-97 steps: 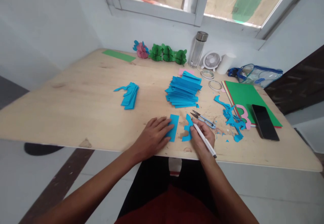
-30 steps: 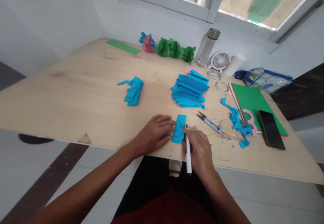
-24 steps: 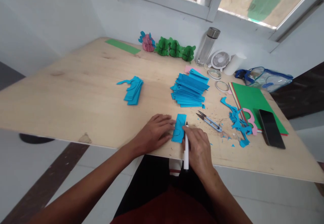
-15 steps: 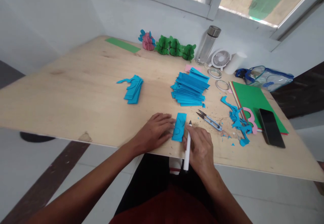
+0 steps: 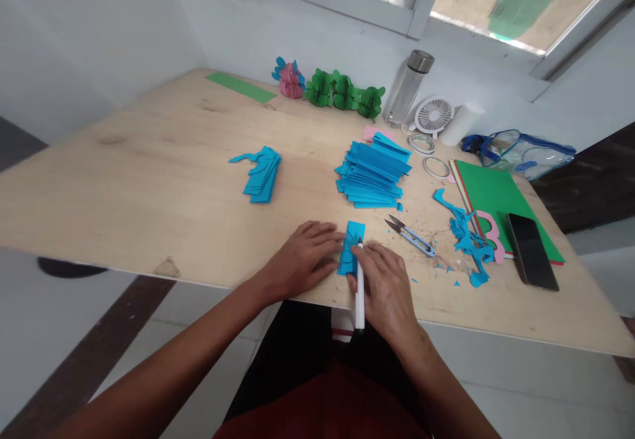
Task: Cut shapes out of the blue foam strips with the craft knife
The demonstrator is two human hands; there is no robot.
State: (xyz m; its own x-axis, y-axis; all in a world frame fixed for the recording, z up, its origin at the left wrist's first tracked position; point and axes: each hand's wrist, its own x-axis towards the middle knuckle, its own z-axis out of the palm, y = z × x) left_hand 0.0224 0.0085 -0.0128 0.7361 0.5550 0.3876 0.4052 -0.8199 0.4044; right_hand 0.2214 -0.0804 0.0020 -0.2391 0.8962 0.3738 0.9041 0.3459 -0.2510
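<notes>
A small folded piece of blue paper (image 5: 348,257) with dark curved lines drawn on it lies near the table's front edge. My left hand (image 5: 306,257) rests flat beside it, fingers stretched out and their tips at its left edge. In my right hand (image 5: 387,285) is a white marker (image 5: 360,290), its dark tip over the right part of the paper. The right fingers cover the paper's lower right side. Just beyond lies a pile of folded blue paper strips (image 5: 374,173), with blue-handled thread snips (image 5: 413,235) to its front right.
Cut blue scraps (image 5: 466,237) lie at right, near a green paper stack (image 5: 489,191) and a phone (image 5: 532,252). Further left are cut blue pieces (image 5: 262,178). Paper figures (image 5: 342,92), a bottle (image 5: 407,88) and a small fan (image 5: 433,116) stand along the wall.
My right hand has moved left with the marker, bringing its tip from beside the blue paper to over it. The left hand stays in place.
</notes>
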